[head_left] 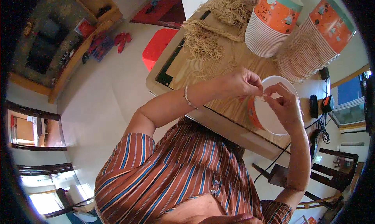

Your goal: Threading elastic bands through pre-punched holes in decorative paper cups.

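Over the mouth of a paper bucket (269, 120), my two hands meet with their fingertips nearly touching. The bucket is white inside with an orange printed outside, and it lies tipped on the wooden table. My left hand (248, 83) reaches across from the left, thumb and fingers pinched. Opposite it, my right hand (286, 103) pinches too, its wrist beside the bucket's rim. Between the fingertips shows a small pale bit that looks like twine; most of it is hidden by the fingers. Loose tan twine (203, 42) lies in tangled bundles at the table's far left.
Two tall stacks of printed paper buckets, a nearer stack (269, 26) and a right-hand stack (312, 48), stand at the back of the table. Black adapters (327, 104) and cables lie along the right edge. A red stool (158, 46) stands left of the table, a dark chair (336, 169) right.
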Motion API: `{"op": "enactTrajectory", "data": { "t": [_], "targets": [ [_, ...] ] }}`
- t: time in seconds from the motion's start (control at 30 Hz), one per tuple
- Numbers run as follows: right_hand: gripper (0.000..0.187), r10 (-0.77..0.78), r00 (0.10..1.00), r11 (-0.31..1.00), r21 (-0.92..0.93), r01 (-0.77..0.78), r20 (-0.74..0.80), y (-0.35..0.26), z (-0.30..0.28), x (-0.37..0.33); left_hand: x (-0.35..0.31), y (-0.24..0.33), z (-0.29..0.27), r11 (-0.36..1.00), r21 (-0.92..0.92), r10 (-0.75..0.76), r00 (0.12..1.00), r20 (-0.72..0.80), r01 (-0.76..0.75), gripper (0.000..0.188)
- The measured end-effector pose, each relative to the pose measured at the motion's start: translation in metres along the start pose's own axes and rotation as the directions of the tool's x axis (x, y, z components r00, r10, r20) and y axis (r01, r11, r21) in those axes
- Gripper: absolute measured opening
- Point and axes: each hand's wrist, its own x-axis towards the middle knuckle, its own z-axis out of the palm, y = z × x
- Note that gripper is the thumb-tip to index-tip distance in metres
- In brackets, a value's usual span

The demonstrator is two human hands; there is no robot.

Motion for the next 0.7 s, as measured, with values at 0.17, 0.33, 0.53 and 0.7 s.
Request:
{"op": "enactTrajectory", "data": {
  "t": [0.17,0.33,0.53,0.7],
  "targets": [
    [0.01,-0.03,0.999,0.99,-0.137,0.028,-0.016,0.003,0.0,0.0,0.0,0.001,0.001,0.999,-0.026,-0.021,1.0,-0.013,0.021,0.011],
    [0.008,-0.009,1.0,0.987,-0.162,0.008,-0.006,-0.005,0.0,0.0,-0.002,0.004,0.0,1.0,-0.008,-0.03,1.0,-0.009,0.03,0.011],
    [0.012,0.164,0.984,0.986,-0.017,-0.163,0.076,-0.001,-0.005,0.006,-0.001,0.002,0.001,0.999,-0.034,-0.031,0.999,-0.012,0.031,0.012],
    [0.013,0.074,0.997,0.997,-0.004,-0.075,-0.027,0.013,-0.005,0.009,0.002,-0.001,0.0,1.0,-0.021,0.008,1.0,0.004,-0.008,0.012]
  ]
}}
